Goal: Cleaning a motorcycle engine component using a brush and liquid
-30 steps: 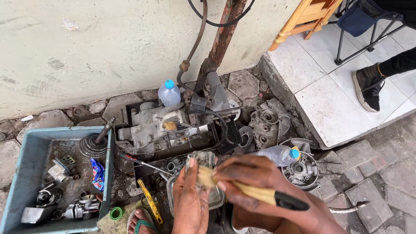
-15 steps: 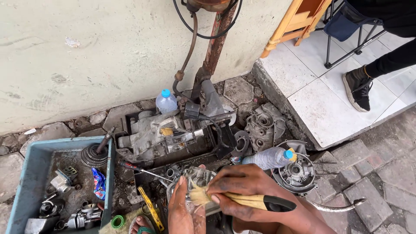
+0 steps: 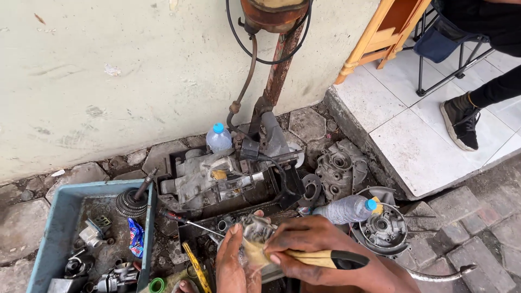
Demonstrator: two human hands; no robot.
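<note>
1. Gripping a brush (image 3: 320,259) with yellow and black handle, the right hand (image 3: 315,252) is closed around it.
2. The left hand (image 3: 232,263) holds a small metal part (image 3: 255,229) from below; bristles touch it.
3. Both are low in centre, near the lying plastic bottle (image 3: 344,209) and blue tray (image 3: 57,228).

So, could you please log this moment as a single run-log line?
left hand: steadies small grey metal engine part | right hand: grips wooden-handled, black-tipped brush against part | below: dark metal tray | nearby: lying clear plastic bottle
</note>
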